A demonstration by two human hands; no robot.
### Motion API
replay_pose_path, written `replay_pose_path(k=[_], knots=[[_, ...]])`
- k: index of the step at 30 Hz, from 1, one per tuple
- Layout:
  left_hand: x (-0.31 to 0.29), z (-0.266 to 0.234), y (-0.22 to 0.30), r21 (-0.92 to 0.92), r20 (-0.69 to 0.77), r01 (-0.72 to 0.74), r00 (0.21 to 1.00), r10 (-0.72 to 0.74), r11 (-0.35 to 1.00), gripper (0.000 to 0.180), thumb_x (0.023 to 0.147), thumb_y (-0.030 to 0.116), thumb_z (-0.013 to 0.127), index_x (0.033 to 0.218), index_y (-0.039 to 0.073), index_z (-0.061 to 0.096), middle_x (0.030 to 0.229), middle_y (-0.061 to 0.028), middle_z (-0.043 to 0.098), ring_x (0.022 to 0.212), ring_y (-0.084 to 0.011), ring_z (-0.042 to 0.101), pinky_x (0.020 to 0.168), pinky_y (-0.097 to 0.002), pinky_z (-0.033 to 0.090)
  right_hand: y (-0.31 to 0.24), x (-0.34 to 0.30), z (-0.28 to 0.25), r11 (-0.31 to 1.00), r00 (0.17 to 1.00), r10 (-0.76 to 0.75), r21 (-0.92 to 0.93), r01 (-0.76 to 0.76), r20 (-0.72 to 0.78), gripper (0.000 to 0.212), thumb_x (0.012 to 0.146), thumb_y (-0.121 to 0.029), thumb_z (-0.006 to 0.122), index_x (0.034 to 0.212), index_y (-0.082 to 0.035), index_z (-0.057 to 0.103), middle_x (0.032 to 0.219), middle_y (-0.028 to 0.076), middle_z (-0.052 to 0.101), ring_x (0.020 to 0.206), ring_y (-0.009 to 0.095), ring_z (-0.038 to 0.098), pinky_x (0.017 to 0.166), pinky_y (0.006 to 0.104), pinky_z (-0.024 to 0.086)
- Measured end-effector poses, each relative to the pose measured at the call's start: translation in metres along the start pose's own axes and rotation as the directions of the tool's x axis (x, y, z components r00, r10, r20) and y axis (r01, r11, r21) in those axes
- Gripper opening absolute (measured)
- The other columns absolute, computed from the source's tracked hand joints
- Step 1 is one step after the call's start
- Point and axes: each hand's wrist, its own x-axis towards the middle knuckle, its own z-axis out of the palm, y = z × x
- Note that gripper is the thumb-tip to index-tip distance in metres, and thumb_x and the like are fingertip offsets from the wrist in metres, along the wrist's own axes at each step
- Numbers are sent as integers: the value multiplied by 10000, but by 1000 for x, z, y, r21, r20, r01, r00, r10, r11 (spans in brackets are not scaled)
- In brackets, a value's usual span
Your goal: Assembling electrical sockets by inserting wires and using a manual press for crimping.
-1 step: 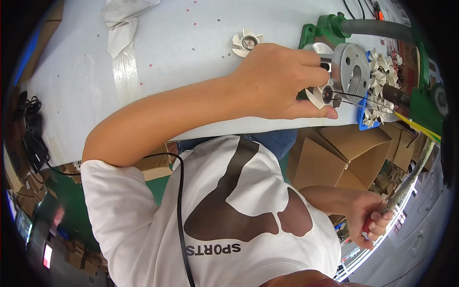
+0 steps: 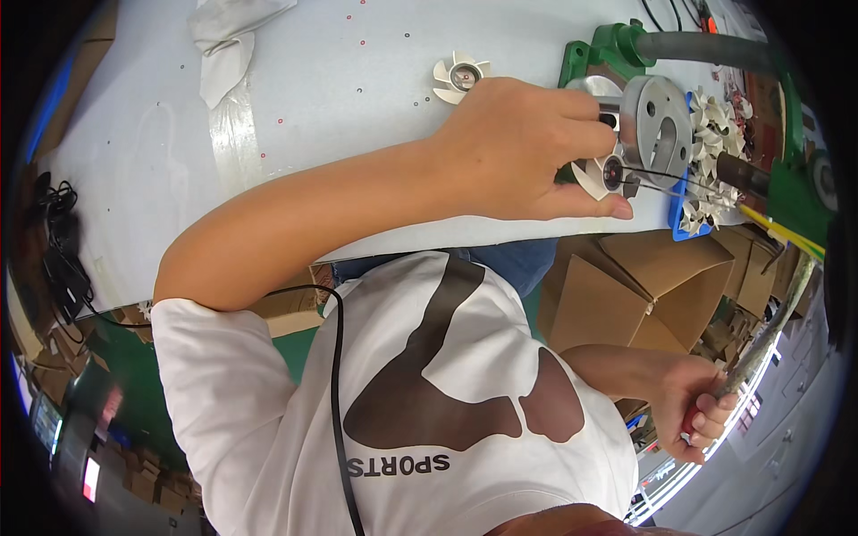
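My left hand (image 2: pixel 523 147) reaches over the table to the green hand press (image 2: pixel 794 192). Its thumb and fingers close around a white fan wheel (image 2: pixel 588 181) with a dark hub, held beside a round metal fixture (image 2: pixel 660 125). Part of that wheel is hidden behind my fingers. Low on the right, my right hand (image 2: pixel 681 402) is wrapped around the red grip (image 2: pixel 689 420) of the press's long lever (image 2: pixel 770 339). Another white fan wheel (image 2: pixel 463 79) lies on the table just beyond my left hand.
Several white fan wheels (image 2: pixel 710 129) fill a blue tray (image 2: pixel 677 214) behind the fixture. An open cardboard box (image 2: pixel 590 304) stands below the table's front edge. A whitish cloth (image 2: pixel 228 62) and a bundle of black cable (image 2: pixel 58 241) lie toward the left of the table (image 2: pixel 331 98).
My right hand and the lever have shifted very slightly. My left hand stays around the fan wheel at the fixture.
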Motion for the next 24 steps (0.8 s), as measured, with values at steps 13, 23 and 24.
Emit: replay_pose_path(k=[13, 23, 24], knots=[[3, 1, -2, 5, 23, 9, 1000, -9, 1000, 443, 785, 482, 858, 774, 116, 610, 748, 29, 512, 545, -174, 428, 500, -302, 355, -2, 40, 26, 996, 997, -61, 61, 59, 39, 398, 894, -304, 556, 557, -219, 363, 524, -89, 308, 473, 91, 239, 540, 269, 278], [3, 2, -2, -8, 15, 14, 1000, -14, 1000, 456, 799, 508, 837, 766, 121, 599, 776, 30, 540, 566, -194, 458, 514, -316, 372, -1, 36, 24, 997, 998, -61, 42, 61, 15, 402, 889, -306, 552, 549, -225, 354, 521, -105, 299, 449, 82, 221, 508, 258, 252], [3, 2, -2, -10, 20, 17, 1000, -17, 1000, 456, 800, 508, 836, 764, 121, 597, 778, 30, 542, 569, -196, 461, 516, -317, 372, -1, 41, 28, 997, 997, -69, 20, 69, 21, 406, 889, -309, 552, 547, -226, 351, 521, -107, 298, 446, 81, 219, 503, 256, 247]])
